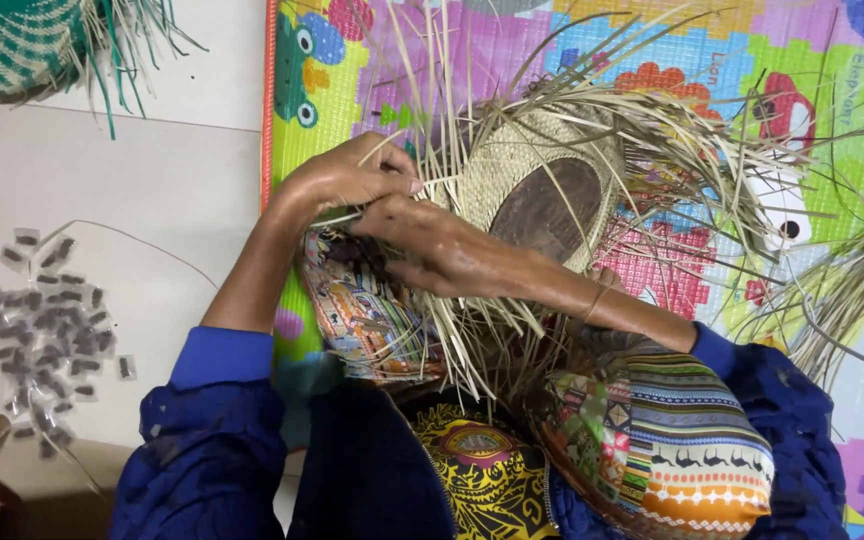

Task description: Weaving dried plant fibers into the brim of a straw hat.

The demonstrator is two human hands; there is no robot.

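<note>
A: Far left first, quick. Green woven basket (14, 45) at the far-left corner, loose green strips hanging off it. Below it, on the pale floor (152, 170), a scatter of small clear packets (37, 320) with dark contents; any labels too small to tell.

B: Hands?

A: Left hand (347, 178) pinched shut on a few straw strands (432, 120). Right hand (442, 245) just beside it, touching, fingers curled over strands at the rim; can't tell if it's clamped. Both sit at the left edge of the half-woven straw basket (542, 185), which rests on the person's lap over the play mat (652, 60).

B: Doing it well?

A: My guess: keep the held strands taut and flat, press each crossing snug against the woven edge so no gap opens.

B: Right side?

A: Mat has bright cartoon animal panels, pink, green, yellow. Loose straw bundle (852, 280) far right. Patterned cloth (672, 450) near, over the knees.
</note>
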